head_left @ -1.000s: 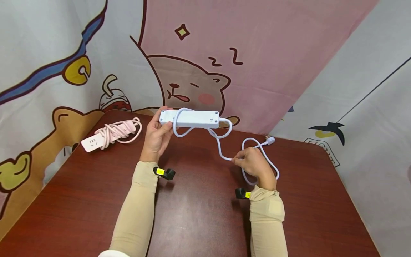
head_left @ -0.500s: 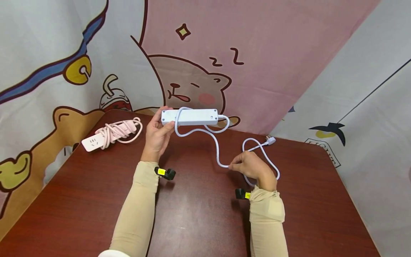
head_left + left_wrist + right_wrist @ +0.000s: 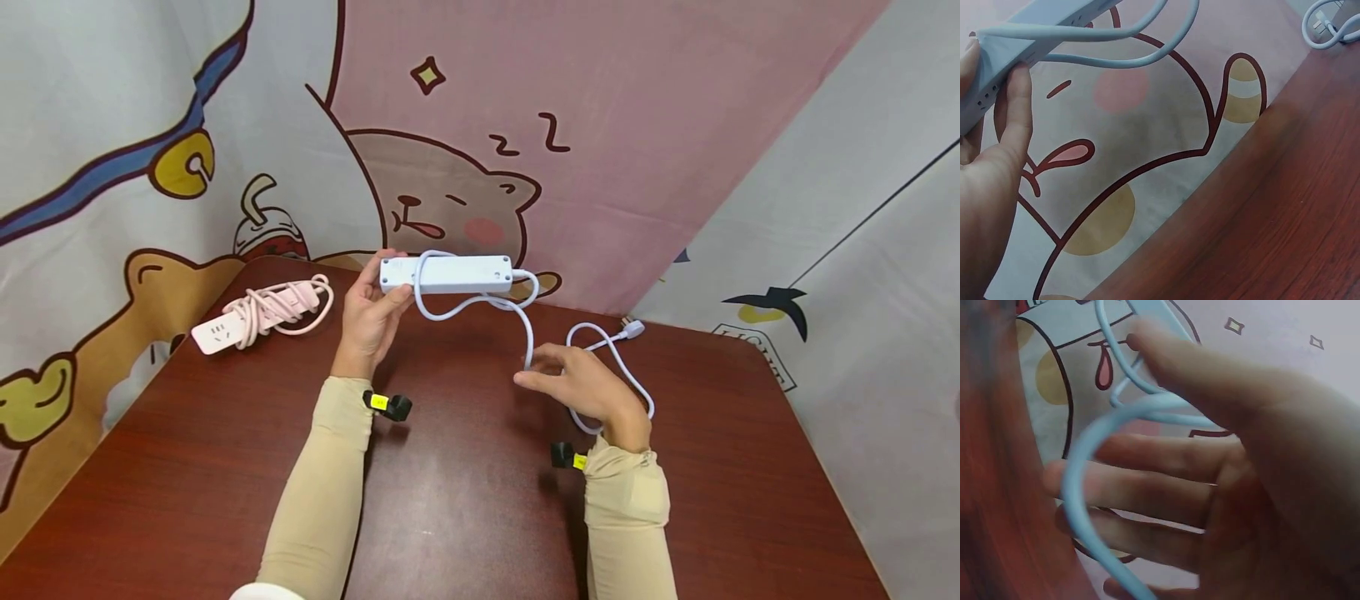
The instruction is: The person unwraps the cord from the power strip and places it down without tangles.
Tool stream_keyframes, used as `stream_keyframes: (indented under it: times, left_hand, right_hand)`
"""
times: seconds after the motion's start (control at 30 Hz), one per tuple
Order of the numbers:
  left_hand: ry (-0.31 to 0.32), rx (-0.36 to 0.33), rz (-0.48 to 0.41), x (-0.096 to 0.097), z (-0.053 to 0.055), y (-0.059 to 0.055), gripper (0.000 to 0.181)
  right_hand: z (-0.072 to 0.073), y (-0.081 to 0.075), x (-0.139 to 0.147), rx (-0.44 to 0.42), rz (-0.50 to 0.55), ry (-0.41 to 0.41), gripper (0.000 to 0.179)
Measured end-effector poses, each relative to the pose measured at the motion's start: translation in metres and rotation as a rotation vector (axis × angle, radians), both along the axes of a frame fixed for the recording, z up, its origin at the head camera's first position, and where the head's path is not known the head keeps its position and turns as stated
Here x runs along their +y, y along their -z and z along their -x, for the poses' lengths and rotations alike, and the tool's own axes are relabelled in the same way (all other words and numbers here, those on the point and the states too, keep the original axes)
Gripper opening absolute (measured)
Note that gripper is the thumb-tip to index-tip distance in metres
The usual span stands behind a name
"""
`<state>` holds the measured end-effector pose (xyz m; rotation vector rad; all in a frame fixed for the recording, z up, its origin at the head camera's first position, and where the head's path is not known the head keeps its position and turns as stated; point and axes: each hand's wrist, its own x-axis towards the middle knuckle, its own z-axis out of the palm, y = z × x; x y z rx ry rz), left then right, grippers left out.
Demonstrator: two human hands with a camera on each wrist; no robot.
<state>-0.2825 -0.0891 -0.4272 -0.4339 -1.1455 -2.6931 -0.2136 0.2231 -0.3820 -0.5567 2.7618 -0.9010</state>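
Observation:
My left hand (image 3: pixel 367 321) grips the left end of a white power strip (image 3: pixel 465 273), thumb on the near side, underside with its screws turned toward the head view. Sockets show along its other face in the left wrist view, where the strip (image 3: pixel 997 59) slants across the top left. One turn of its white cord (image 3: pixel 450 313) loops round the strip. From there the cord drops to my right hand (image 3: pixel 592 387). The right wrist view shows the cord (image 3: pixel 1074 487) arching across that hand's spread fingers (image 3: pixel 1147 494), with the thumb apart from it.
Beyond the right hand, the rest of the cord lies in a loose loop on the brown table (image 3: pixel 465 467), ending in a plug (image 3: pixel 633 328). A pink power strip (image 3: pixel 217 333) wrapped in its own cord rests at the back left. A printed curtain (image 3: pixel 637 125) hangs behind the table.
The right hand's pinch on the cord has loosened and its fingers have parted. The cord between the hands has shifted from a low sag to a higher arch. The left hand stays nearly still.

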Motion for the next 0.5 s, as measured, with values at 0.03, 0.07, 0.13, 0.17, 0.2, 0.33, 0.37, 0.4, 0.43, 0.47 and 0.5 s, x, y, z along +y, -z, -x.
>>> stream_keyframes:
  times: [0.03, 0.07, 0.13, 0.17, 0.2, 0.33, 0.37, 0.4, 0.43, 0.47, 0.5]
  left_hand:
    - [0.001, -0.001, 0.003, 0.000, 0.000, 0.000, 0.049]
    - [0.003, -0.001, 0.007, 0.001, 0.000, 0.000, 0.050]
    - [0.006, -0.002, 0.014, 0.001, 0.000, 0.001, 0.052]
    - [0.005, -0.003, 0.019, 0.001, 0.000, 0.001, 0.053]
    - [0.005, -0.002, 0.018, 0.001, 0.001, 0.001, 0.053]
    - [-0.005, 0.001, 0.013, 0.002, 0.001, 0.000, 0.051]
    - [-0.007, 0.001, 0.012, 0.002, 0.001, 0.001, 0.051]
    - [-0.009, 0.004, 0.011, 0.002, 0.001, 0.001, 0.051]
    - [-0.010, 0.005, 0.013, 0.002, 0.000, 0.001, 0.051]
    - [-0.010, 0.004, 0.017, 0.002, 0.000, 0.001, 0.051]
    - [-0.009, 0.006, 0.017, 0.002, 0.000, 0.001, 0.052]
  right_hand:
    - [0.001, 0.000, -0.003, 0.014, 0.014, 0.018, 0.032]
    - [0.001, 0.000, -0.005, 0.029, 0.030, 0.034, 0.032]
    - [0.002, 0.000, -0.011, 0.082, 0.065, 0.051, 0.027]
    - [0.002, 0.000, -0.013, 0.108, 0.082, 0.054, 0.025]
    - [0.002, -0.001, -0.016, 0.132, 0.096, 0.053, 0.021]
    - [0.001, -0.003, -0.021, 0.201, 0.135, 0.053, 0.016]
    - [0.000, -0.003, -0.022, 0.212, 0.144, 0.058, 0.017]
    - [0.000, -0.003, -0.022, 0.218, 0.161, 0.064, 0.019]
    - [0.000, -0.003, -0.022, 0.218, 0.181, 0.076, 0.021]
    - [0.000, -0.003, -0.022, 0.213, 0.209, 0.092, 0.024]
    - [-0.001, -0.003, -0.023, 0.208, 0.240, 0.110, 0.026]
